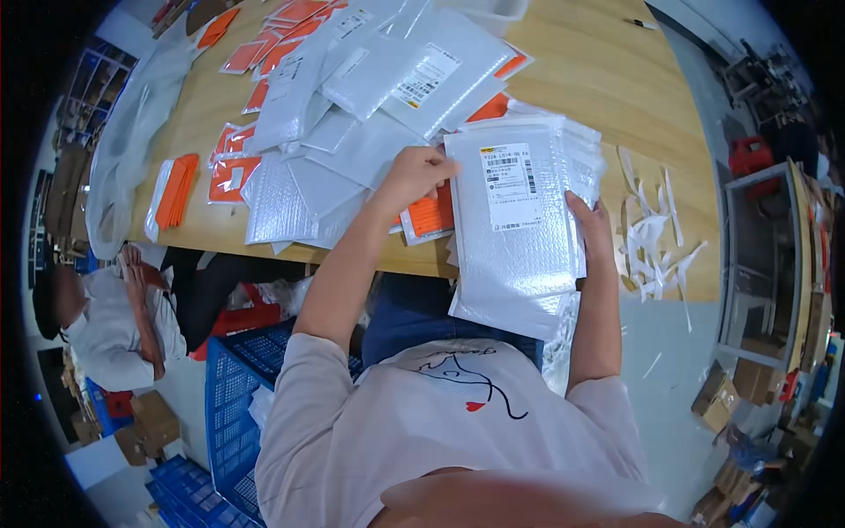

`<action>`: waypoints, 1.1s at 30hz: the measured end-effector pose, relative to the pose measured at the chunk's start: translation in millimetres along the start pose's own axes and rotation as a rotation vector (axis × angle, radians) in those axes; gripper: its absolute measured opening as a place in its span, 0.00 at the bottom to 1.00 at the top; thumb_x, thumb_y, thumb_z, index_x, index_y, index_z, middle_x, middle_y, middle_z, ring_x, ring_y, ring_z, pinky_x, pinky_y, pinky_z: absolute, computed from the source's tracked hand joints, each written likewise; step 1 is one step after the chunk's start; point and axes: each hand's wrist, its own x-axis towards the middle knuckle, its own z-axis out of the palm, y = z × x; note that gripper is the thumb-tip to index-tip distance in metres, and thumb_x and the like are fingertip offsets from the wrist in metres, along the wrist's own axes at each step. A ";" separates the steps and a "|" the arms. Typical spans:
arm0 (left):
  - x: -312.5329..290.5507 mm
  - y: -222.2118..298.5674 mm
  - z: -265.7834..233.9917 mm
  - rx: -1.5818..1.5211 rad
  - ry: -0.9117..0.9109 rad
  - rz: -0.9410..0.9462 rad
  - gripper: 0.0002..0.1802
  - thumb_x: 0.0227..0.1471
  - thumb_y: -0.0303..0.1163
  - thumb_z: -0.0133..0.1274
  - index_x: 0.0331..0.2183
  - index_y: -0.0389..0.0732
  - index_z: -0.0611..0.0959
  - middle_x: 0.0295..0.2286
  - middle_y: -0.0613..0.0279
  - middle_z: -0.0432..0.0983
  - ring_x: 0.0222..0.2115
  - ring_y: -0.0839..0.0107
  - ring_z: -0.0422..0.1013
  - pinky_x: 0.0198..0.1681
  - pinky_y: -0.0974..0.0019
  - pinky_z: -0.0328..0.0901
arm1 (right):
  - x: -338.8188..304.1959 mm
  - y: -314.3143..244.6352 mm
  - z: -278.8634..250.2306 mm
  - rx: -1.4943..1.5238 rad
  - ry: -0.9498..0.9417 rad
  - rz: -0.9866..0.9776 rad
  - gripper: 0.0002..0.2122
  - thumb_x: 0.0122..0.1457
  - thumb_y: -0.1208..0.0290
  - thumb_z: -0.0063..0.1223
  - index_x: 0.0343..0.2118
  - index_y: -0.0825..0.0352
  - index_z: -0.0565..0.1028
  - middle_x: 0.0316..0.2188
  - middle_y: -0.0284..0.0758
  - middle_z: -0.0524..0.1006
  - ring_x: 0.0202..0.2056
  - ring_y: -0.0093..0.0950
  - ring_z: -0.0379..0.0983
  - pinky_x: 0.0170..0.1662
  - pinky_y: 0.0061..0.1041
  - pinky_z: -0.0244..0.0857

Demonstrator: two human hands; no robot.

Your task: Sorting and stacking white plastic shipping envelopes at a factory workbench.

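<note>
A white bubble mailer [493, 255] with a printed label [509, 187] stands tilted at the table's front edge, before my body. My right hand [591, 231] grips its right edge, thumb on the front face and the other fingers mostly hidden behind. Close by the mailer's upper left edge, my left hand [414, 182] is closed, fingertips pressed together; whatever they pinch is too small to make out. More white mailers [581, 145] lie behind the held one. Under my left hand, an orange packet in clear wrap [429, 216] pokes out.
A heap of white mailers [352, 141] covers the table's middle, with orange packets [233, 179] around it. White strips [651, 233] lie at the right. A blue crate [233, 422] stands by my left side. Another person [123, 326] sits at the left.
</note>
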 end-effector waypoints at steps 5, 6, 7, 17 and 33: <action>1.5 -11.1 0.7 -0.091 -0.016 0.001 0.11 0.46 0.31 0.56 0.24 0.31 0.79 0.17 0.62 0.71 0.14 0.76 0.63 0.19 0.75 0.62 | 1.6 2.4 -2.5 0.024 -0.029 0.012 0.20 0.51 0.74 0.57 0.46 0.76 0.68 0.33 0.44 0.76 0.28 0.29 0.74 0.30 0.21 0.69; 0.8 -13.0 -1.2 -0.169 -0.034 0.025 0.10 0.46 0.31 0.56 0.24 0.31 0.80 0.18 0.62 0.71 0.15 0.76 0.63 0.19 0.75 0.62 | 1.6 2.6 -2.5 0.039 -0.033 0.018 0.21 0.50 0.74 0.58 0.46 0.75 0.68 0.33 0.44 0.76 0.28 0.29 0.74 0.31 0.21 0.69; 0.0 -14.8 -3.3 -0.247 -0.051 0.050 0.10 0.46 0.30 0.56 0.25 0.32 0.80 0.18 0.62 0.71 0.15 0.76 0.64 0.19 0.75 0.62 | 1.7 2.9 -2.0 0.055 -0.039 0.024 0.21 0.49 0.74 0.59 0.46 0.75 0.68 0.34 0.43 0.77 0.28 0.29 0.74 0.32 0.20 0.69; -76.0 87.2 -70.2 -0.277 0.346 0.491 0.03 0.48 0.26 0.53 0.28 0.39 0.80 0.21 0.70 0.71 0.23 0.83 0.62 0.32 0.80 0.58 | 3.6 6.2 -1.9 -0.049 0.002 0.003 0.21 0.48 0.74 0.60 0.45 0.75 0.69 0.32 0.43 0.77 0.27 0.28 0.73 0.30 0.20 0.69; -87.3 13.0 20.1 1.001 -0.103 1.243 0.08 0.46 0.29 0.52 0.33 0.41 0.76 0.42 0.63 0.73 0.30 0.68 0.71 0.34 0.67 0.65 | 0.7 -11.9 2.3 -0.098 -0.002 0.120 0.23 0.49 0.71 0.59 0.47 0.76 0.68 0.34 0.46 0.75 0.31 0.30 0.73 0.33 0.23 0.69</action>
